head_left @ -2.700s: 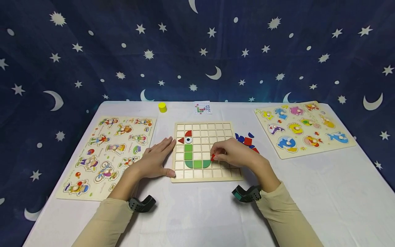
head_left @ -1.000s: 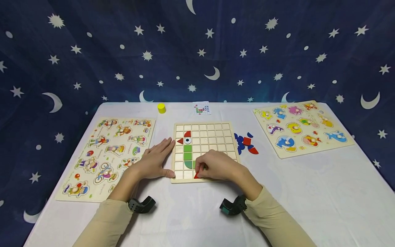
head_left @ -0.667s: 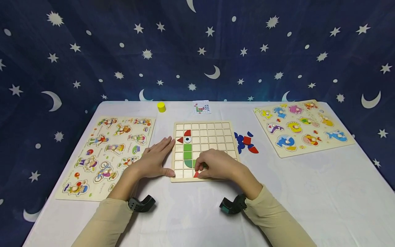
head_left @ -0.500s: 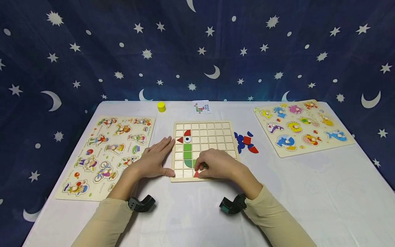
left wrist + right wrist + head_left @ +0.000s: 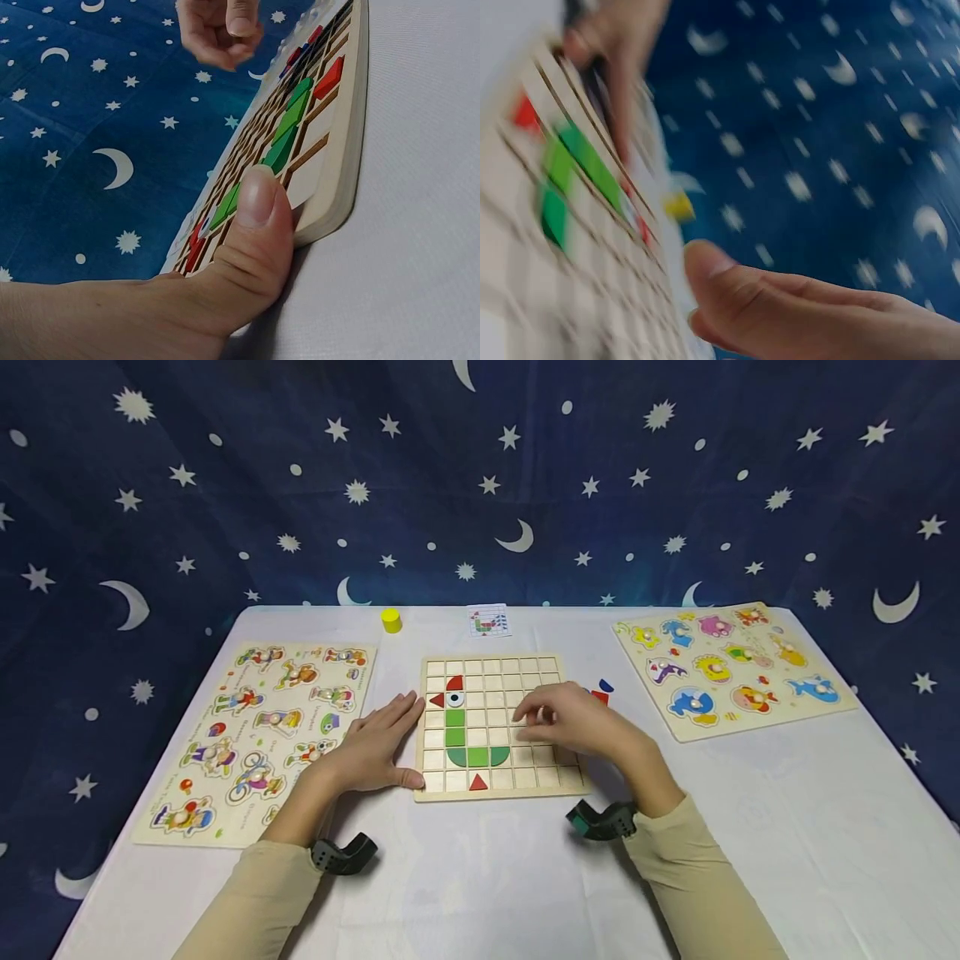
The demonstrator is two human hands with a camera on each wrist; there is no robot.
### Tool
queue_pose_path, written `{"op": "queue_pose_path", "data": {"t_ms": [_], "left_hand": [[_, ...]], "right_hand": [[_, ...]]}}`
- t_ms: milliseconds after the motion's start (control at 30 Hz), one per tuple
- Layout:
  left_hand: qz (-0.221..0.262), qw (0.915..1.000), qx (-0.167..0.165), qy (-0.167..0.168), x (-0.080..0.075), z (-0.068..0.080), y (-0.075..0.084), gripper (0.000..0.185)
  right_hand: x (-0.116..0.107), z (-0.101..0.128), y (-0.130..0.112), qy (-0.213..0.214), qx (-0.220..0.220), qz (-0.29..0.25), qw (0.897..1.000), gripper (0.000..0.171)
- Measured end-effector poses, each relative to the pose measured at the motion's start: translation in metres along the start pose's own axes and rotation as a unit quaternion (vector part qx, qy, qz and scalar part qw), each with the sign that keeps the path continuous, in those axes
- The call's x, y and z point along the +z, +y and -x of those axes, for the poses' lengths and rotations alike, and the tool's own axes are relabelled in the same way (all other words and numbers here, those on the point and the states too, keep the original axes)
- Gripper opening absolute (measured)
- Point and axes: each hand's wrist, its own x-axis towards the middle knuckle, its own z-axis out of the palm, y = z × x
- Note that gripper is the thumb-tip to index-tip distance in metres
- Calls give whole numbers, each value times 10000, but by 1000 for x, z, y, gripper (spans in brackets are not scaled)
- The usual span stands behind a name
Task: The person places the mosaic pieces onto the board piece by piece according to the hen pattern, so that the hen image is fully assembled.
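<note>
My left hand (image 5: 375, 747) rests with fingers stretched along the left side of a wooden grid board (image 5: 525, 668), its thumb at the lower-left corner. Over the board's right half hovers my right hand (image 5: 573, 718), fingers loosely bent and nothing between them; the right wrist view is blurred. A red triangle (image 5: 478, 782) lies in the bottom row. Above it a green square (image 5: 477, 757) sits between two rounded green pieces, with more green squares (image 5: 455, 727) stacked at left. They lead up to a white eye piece (image 5: 455, 699), a red beak triangle (image 5: 437, 700) and a red quarter-round (image 5: 454, 682).
Beyond the right hand lie loose pieces, a blue half-round (image 5: 606, 686) and a red one (image 5: 600, 697); others are hidden. A pattern card (image 5: 489, 620) and a yellow cylinder (image 5: 392, 621) stand behind. Knobbed puzzles flank the board, left (image 5: 247, 735) and right (image 5: 735, 672).
My right hand has let go of the red triangle in the bottom row and moved up and right, uncovering the green pieces. The left hand has stayed in place.
</note>
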Motion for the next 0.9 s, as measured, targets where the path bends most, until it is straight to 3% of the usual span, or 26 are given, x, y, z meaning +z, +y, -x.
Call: {"op": "queue_pose_path", "data": {"t_ms": [133, 267, 367, 500, 900], "left_hand": [[1, 10000, -1, -37, 0, -1, 0, 117], [-6, 10000, -19, -44, 1, -1, 0, 117], [9, 10000, 0, -40, 1, -1, 0, 117], [39, 10000, -3, -40, 0, 0, 0, 117], [3, 10000, 29, 3, 0, 0, 0, 115]], "right_hand": [[-31, 20, 36, 176, 693, -34, 9974, 20], [-50, 39, 67, -173, 1522, -40, 9882, 19], [-55, 48, 81, -442, 1874, -166, 9812, 22], [-52, 49, 89, -620, 2004, -379, 9770, 25], [-47, 46, 89, -779, 2169, -332, 9725, 18]]}}
